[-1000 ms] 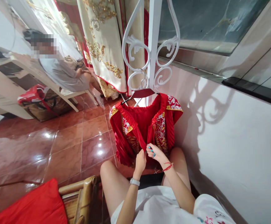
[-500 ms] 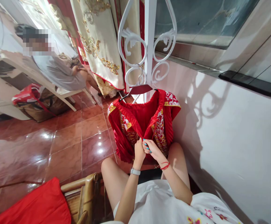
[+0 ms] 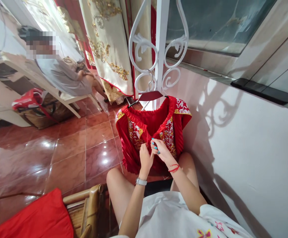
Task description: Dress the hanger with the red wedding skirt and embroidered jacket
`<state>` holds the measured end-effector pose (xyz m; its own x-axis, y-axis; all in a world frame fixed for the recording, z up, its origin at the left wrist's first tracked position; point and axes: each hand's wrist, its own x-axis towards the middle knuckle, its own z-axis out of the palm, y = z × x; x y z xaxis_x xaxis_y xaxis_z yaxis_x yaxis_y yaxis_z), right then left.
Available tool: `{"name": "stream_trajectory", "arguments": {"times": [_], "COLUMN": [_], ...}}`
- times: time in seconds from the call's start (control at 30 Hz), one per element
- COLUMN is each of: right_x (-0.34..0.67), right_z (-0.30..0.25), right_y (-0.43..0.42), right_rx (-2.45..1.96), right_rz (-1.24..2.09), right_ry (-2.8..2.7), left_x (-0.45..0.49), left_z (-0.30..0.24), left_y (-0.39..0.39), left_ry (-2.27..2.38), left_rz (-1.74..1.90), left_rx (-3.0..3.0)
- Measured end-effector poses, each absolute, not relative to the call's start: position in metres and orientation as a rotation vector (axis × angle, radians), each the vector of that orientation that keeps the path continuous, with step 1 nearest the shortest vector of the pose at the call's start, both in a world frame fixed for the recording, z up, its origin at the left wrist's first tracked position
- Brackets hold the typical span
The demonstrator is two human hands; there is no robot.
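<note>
A red embroidered garment [image 3: 144,125] hangs on a dark hanger [image 3: 151,95] hooked to a white scrolled metal stand [image 3: 158,49]. I sit in front of it with my knees below its hem. My left hand [image 3: 145,156] is closed on the left front edge of the garment. Close beside it, my right hand [image 3: 159,148], with blue nails and a red wrist cord, pinches the right front edge. Both hands meet at the centre opening, about mid-height on the garment.
A pale wall [image 3: 245,148] runs along my right under a window [image 3: 215,23]. A cream and gold gown [image 3: 109,49] hangs behind the stand. A seated person [image 3: 64,76] is at the far left by a white table [image 3: 34,82]. A bamboo chair [image 3: 86,208] with a red cushion [image 3: 34,218] stands at my left.
Both hands have moved upward along the garment's front opening, staying pinched together on its edges. The garment's fronts are drawn closer at the middle.
</note>
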<state>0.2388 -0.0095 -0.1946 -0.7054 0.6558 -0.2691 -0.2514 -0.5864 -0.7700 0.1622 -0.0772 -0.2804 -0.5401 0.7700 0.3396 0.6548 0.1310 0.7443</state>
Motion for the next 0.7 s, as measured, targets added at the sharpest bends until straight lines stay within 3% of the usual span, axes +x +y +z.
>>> {"name": "stream_trajectory", "arguments": {"times": [0.33,0.7], "right_x": [0.230,0.206], "right_z": [-0.198,-0.137], "right_y": [-0.018,0.018], "right_rx": [-0.776,-0.820], "right_rz": [2.384,2.327], "right_ry": [-0.604,-0.638], "left_x": [0.166,0.148], "left_z": [-0.264,-0.254], "left_y": [-0.070,-0.062], "left_ry": [2.367,2.415], "left_rz": [1.219,1.171], "left_rx": [1.313,1.474]}}
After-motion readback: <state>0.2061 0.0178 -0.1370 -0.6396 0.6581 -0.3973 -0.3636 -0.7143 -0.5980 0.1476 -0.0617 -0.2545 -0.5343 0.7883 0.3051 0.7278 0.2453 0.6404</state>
